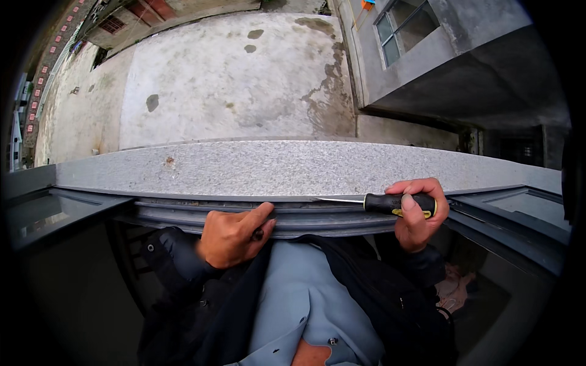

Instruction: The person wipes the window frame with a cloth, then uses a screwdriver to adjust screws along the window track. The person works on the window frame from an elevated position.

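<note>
My right hand (420,210) is closed round the black and yellow handle of a screwdriver (390,204). Its metal shaft points left, lying along the outer edge of the grey window track (293,215), and the tip is close to where the frame meets the stone sill (244,168). Over the track to the left, my left hand (235,236) is curled shut round a small dark thing (257,233). Only its rounded end shows between the fingers, so its kind is hidden.
Grey-framed window panes stand at the left (67,210) and right (519,204) of the opening. Past the sill the drop leads to a concrete yard (226,79) far below. A grey building with a window (406,27) rises at the upper right.
</note>
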Tool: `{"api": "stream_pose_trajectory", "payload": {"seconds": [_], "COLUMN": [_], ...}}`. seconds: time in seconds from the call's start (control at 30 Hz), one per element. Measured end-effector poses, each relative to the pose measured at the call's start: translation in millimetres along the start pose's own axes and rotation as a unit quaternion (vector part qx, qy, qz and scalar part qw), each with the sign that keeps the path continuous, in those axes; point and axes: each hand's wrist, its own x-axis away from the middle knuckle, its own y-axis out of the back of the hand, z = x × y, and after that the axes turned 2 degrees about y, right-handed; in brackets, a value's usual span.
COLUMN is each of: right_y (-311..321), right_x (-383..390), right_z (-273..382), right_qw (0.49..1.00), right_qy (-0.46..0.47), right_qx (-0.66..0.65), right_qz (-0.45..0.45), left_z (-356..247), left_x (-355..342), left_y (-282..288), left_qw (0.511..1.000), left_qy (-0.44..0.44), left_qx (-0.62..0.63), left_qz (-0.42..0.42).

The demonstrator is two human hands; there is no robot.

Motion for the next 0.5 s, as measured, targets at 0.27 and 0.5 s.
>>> {"api": "stream_pose_trajectory", "payload": {"seconds": [0.27,0.5], "right_y": [11.3,13.7], "right_x": [0.7,-0.2], "right_z": [-5.0,-3.7], "right_qw": [1.000,1.000], "right_qy": [0.001,-0.024], "right_qx": [-0.022,-0.009], "right_qz": [-0.018,0.017], "left_z": [0.0,3.8], "left_x": [-8.7,-10.3], "left_y": [3.7,3.6], "left_qw": [0.997,0.995], "left_qy": [0.007,0.008], "left_qx": [0.000,0.018], "left_qz": [0.077,0.100]}}
